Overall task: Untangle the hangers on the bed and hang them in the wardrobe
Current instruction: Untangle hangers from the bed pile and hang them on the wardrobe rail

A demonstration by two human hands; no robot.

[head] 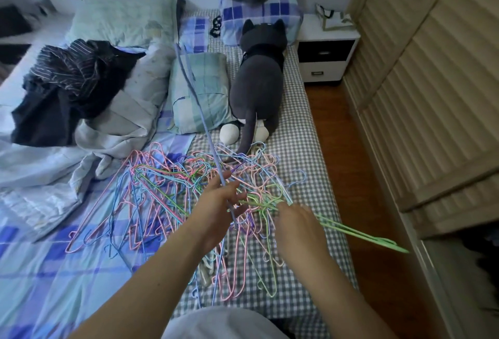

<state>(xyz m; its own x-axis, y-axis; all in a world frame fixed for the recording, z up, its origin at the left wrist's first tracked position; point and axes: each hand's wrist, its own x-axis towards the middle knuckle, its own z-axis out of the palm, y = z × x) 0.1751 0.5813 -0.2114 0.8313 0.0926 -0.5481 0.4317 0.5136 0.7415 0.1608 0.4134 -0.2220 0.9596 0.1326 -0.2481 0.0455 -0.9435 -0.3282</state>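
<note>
The hangers [189, 203] are lying in a loose, knotted heap on the bed [297, 149], toward its right edge and nearer the foot than the pillows. They are looking thin and wiry, so they are likely weighing almost nothing each, yet springing back when bent. Their hooks and shoulders are catching one another, so a hard tug is likely dragging the whole heap along. The best hold is probably at the neck just under a hook, lifting one free while the other hand is steadying the rest.

The left hand [221, 203] is pinching a lilac hanger [194, 90] that is rising out of the heap toward the headboard. The right hand [294, 220] is curling round a bunch of green hangers [359, 233], which are jutting out past the bed's right edge over the floor.

The heap is showing pastel pink, blue, green, lilac and a few white pieces, all slender, with small hooks. The wardrobe [421, 95], with slatted pale doors, is standing just beyond the right edge of the bed.
</note>
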